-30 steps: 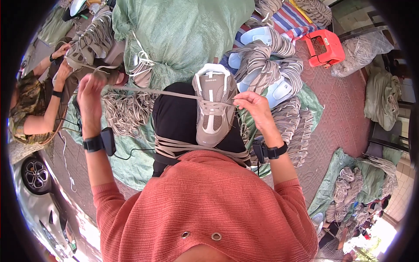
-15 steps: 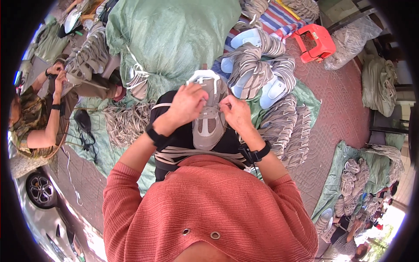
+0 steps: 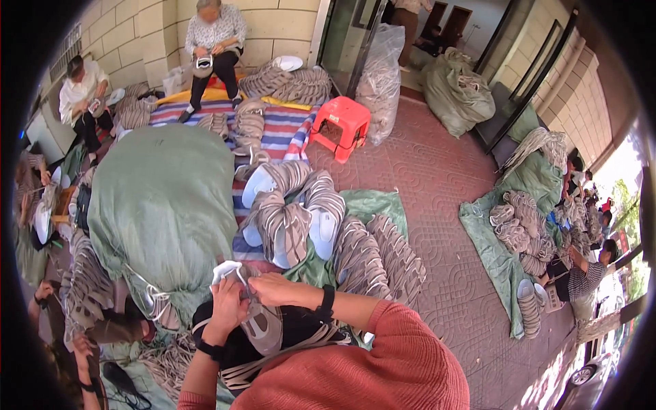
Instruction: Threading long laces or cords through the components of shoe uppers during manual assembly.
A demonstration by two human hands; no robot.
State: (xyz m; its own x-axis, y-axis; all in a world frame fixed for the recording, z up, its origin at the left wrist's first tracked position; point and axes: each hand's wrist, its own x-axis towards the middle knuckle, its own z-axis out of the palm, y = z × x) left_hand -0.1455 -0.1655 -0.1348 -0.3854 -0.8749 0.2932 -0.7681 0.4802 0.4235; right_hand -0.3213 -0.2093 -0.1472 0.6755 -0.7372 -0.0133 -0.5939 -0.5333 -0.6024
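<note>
A grey-brown shoe upper [image 3: 265, 329] with a white collar edge lies over my dark-clothed lap, its toe toward me. My left hand [image 3: 229, 305] is closed on the upper near its opening, fingers curled. Across from it, my right hand [image 3: 277, 288] reaches in from the right, its fingers pinched together over the lacing area. What that pinch holds is hidden by the hand. Pale laces [image 3: 307, 339] lie in a bundle across my lap. More loose laces [image 3: 167, 362] are heaped on the ground to the left.
A big green sack [image 3: 164, 212] stands ahead on the left. Stacked shoe uppers [image 3: 362, 263] and bundles with light-blue insoles [image 3: 322, 232] lie ahead and right. A red stool [image 3: 342, 126] stands beyond. Several people sit working around, one close at far left.
The view has swung up and to the right, so my hands appear lower and further left. My right hand has moved over the upper, closer to my left hand.
</note>
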